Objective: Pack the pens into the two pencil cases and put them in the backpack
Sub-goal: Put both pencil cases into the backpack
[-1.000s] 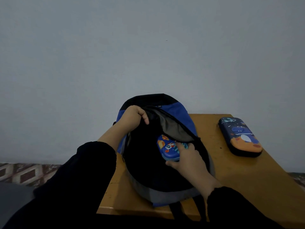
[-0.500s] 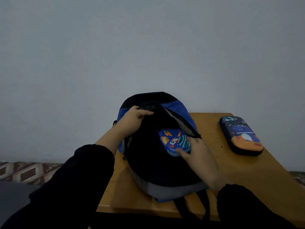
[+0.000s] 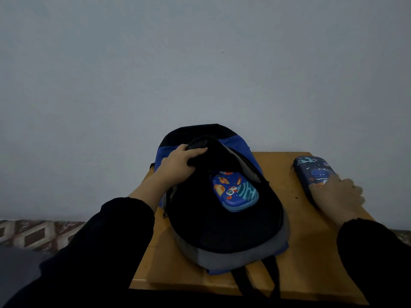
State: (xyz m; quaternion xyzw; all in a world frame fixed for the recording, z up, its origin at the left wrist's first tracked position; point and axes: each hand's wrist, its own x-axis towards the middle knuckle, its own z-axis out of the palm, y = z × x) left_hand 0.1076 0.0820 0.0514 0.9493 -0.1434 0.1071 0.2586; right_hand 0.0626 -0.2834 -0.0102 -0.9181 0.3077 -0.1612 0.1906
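Observation:
A black and blue backpack (image 3: 222, 230) lies open on a small wooden table (image 3: 311, 252). A blue pencil case with planets and a rocket (image 3: 234, 191) lies inside the backpack's opening, half tucked under the flap. My left hand (image 3: 181, 163) grips the upper edge of the opening and holds it up. A dark blue pencil case with a dinosaur print (image 3: 315, 171) lies at the table's right edge. My right hand (image 3: 337, 194) rests on that case's near end, fingers spread over it. No pens are visible.
A plain grey wall stands right behind the table. The backpack's black straps (image 3: 255, 278) hang over the table's front edge. A patterned tiled floor (image 3: 33, 234) shows at lower left. Bare tabletop lies between the backpack and the dinosaur case.
My right hand has let go of the planet case, leaving it in the backpack, and moved right onto the dinosaur case. My left hand still holds the backpack open.

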